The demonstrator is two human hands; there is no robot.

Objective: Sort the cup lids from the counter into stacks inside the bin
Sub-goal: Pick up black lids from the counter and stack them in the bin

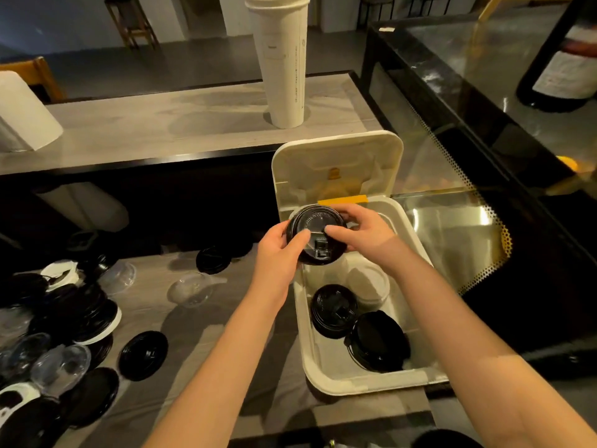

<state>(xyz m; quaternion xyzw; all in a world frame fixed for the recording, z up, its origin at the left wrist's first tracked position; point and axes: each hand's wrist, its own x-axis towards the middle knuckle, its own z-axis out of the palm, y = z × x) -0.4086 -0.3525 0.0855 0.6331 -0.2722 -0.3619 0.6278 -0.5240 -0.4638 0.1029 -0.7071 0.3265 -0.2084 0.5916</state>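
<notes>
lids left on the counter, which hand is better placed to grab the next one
Probably left. The loose lids lie nearer the left hand; the right hand is over the bin. For now both grip one black lid.

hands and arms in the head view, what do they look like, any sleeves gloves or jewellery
Both the left hand and right hand are bare: no gloves, and no rings show. The left forearm and right forearm are uncovered to the frame's bottom edge, with no sleeve, watch or bracelet in view.
</notes>
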